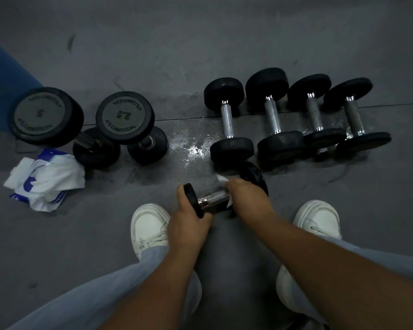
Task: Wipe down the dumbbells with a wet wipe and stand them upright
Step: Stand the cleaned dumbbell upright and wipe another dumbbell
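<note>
The nearest dumbbell (212, 198) sits roughly level, a white wet wipe (222, 178) seemingly wrapped round its handle.

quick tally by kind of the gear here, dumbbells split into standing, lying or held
Black dumbbells standing upright: 2
Black dumbbells lying on their sides: 4
Black dumbbell gripped by the left hand: 1
White wet wipe in the right hand: 1
White and blue wipe packet: 1
Total: 9

Left dumbbell (39, 114) "Technogym 5", next dumbbell (125, 115) "2.5"
</note>
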